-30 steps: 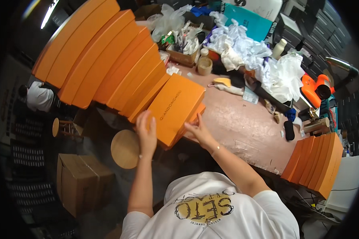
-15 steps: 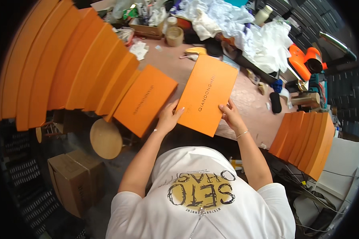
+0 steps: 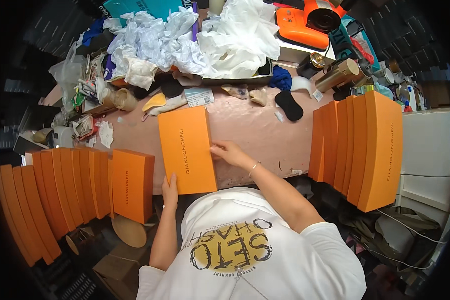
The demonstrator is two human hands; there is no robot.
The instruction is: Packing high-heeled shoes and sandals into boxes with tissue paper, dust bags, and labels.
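Both hands lie flat and open on one orange box (image 3: pixel 187 150) in the middle of the surface (image 3: pixel 255 130): the left hand (image 3: pixel 170 189) presses its near left corner, the right hand (image 3: pixel 228 151) rests on its right edge, neither one clamped around it. Far left, a row of about nine orange boxes (image 3: pixel 75 192) stands on edge, fanned like books, the nearest one facing up with a line of small print down its lid. At the back, crumpled white paper (image 3: pixel 195 40) heaps over a dark tray, with a small white label (image 3: pixel 199 97) just beyond the flat box. To the right sits a black sleep mask (image 3: pixel 288 105), then a second row of five upright orange boxes (image 3: pixel 360 147). Behind them are an orange device (image 3: pixel 307 22) and a brass-coloured cylinder (image 3: pixel 337 75). The pinkish-brown surface is cluttered along its far edge; a white cabinet (image 3: pixel 425 150) stands at the right.
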